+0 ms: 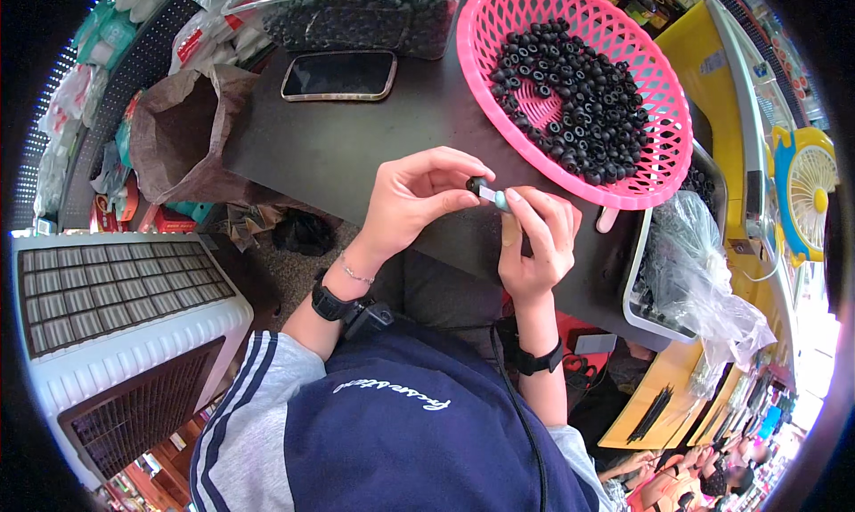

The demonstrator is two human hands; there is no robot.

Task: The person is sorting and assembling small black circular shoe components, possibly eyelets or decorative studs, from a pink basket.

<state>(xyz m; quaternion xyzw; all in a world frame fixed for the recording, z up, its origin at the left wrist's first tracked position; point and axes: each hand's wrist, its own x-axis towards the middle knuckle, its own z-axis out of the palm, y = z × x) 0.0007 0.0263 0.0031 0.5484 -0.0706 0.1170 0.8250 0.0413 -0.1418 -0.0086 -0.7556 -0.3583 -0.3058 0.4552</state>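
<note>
My left hand [408, 196] pinches a small round black part [475, 186] between thumb and index finger, just above the dark table [347, 147]. My right hand [541, 236] grips a small pale-blue tool [501, 200] with a short, flat, whitish end. That end meets the black part or lies right against it; the exact contact is too small to tell. Beyond my right hand stands a pink lattice basket [614, 194], tilted in view, with many loose black parts [579, 102] of the same look inside.
At the far edge sits a clear tub [427, 33] full of black pieces, with a phone [340, 76] nearby. To the right are a tray [655, 325], a clear plastic bag [699, 263] and a yellow-blue fan [809, 191]. Leftward stand a brown bag [183, 142] and an air cooler [134, 285].
</note>
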